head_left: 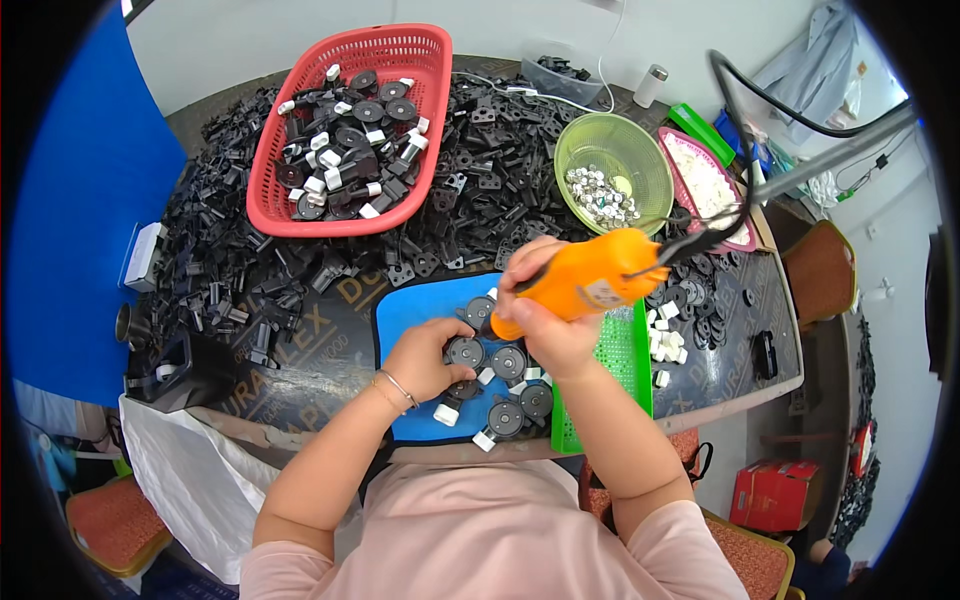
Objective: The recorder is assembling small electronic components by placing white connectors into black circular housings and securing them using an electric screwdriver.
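Note:
My right hand (552,335) is wrapped round an orange electric screwdriver (600,272), whose cord runs off to the upper right. Its front end points down and left toward the blue mat (405,315); the tip is hidden. My left hand (420,352) rests on the mat, thumb and fingers curled round a black round part (465,352) with a small metal centre. Beside it lie several similar parts with white tabs, among them a black disc part (508,362) and another black disc part (505,418) near the mat's front edge.
A red basket (262,190) of assembled parts stands on a wide heap of black pieces (480,190). A green basket (655,165) holds small metal pieces. A pink tray (745,235) contains white pieces. Along the mat's right side lies a green tray (620,350), near loose white pieces (668,345).

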The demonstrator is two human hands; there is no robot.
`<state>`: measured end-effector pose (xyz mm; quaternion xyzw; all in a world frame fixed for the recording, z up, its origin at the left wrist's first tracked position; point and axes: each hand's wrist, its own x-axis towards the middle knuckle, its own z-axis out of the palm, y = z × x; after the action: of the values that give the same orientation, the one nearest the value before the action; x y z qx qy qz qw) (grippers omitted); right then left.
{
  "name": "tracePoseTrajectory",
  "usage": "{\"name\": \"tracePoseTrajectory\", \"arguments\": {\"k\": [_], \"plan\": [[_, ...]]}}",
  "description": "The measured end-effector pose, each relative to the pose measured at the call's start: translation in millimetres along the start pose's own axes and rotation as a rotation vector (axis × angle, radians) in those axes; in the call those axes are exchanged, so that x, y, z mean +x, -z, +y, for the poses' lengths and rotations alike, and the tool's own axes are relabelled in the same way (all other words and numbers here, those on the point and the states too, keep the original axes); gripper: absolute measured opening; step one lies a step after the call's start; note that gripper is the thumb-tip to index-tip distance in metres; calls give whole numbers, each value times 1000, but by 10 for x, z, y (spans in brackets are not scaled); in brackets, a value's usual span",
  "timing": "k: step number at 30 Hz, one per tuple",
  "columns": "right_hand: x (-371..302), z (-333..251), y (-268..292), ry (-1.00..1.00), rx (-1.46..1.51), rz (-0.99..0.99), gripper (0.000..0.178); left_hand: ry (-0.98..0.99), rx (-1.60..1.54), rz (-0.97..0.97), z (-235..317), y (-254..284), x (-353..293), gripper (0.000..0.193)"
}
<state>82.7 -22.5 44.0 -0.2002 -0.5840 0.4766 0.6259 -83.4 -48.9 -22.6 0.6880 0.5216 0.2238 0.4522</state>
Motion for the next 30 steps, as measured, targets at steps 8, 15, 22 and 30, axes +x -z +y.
{"name": "tracePoseTrajectory", "arguments": {"k": [8,15,22,30], "plan": [[5,-260,85,78,111,-17,24,-243,193,302,248,-8,-123,39],[-54,-373,70,101,142,-6,25,-245,206,286,267,-58,-127,11],[-70,-446,62,95,173,34,26,-286,-38,371,243,-109,-160,10],[-76,-487,104,134,261,161,26,-82,-592,236,204,-167,-181,17]]}}
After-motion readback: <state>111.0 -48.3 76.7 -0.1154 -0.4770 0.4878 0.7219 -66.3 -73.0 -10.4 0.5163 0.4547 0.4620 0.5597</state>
